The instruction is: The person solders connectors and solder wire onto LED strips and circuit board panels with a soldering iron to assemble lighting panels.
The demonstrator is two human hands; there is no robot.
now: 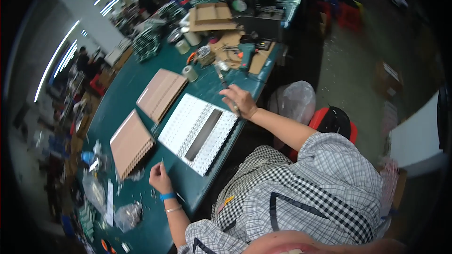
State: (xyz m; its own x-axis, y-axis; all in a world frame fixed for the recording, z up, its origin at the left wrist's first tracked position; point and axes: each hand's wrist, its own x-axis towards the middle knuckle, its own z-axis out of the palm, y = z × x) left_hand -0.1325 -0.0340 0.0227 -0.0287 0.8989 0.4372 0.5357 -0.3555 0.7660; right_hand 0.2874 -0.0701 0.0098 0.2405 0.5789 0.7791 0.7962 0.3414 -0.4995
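On the green table [197, 186] lies a white patterned panel [181, 124] with scalloped edges and a dark grey strip [203, 135] across it. My right hand [238, 101], at the panel's far right corner, is closed round a slim dark-handled tool [222, 81] with a metal end; its exact kind is unclear. Close to the panel's near left corner, my left hand [161, 178] is closed in a pinch, and whatever its fingertips hold is too small to name. Two stacks of pinkish-beige panels, one nearer [131, 145] and one farther [161, 93], lie left of the white panel.
Tape rolls [189, 73], a teal gun-shaped tool [246, 55] and cardboard pieces [212, 15] crowd the table's far end. Plastic bags of small parts [128, 217] and orange-handled scissors [107, 246] lie at the near left. A red stool [325, 121] stands to my right.
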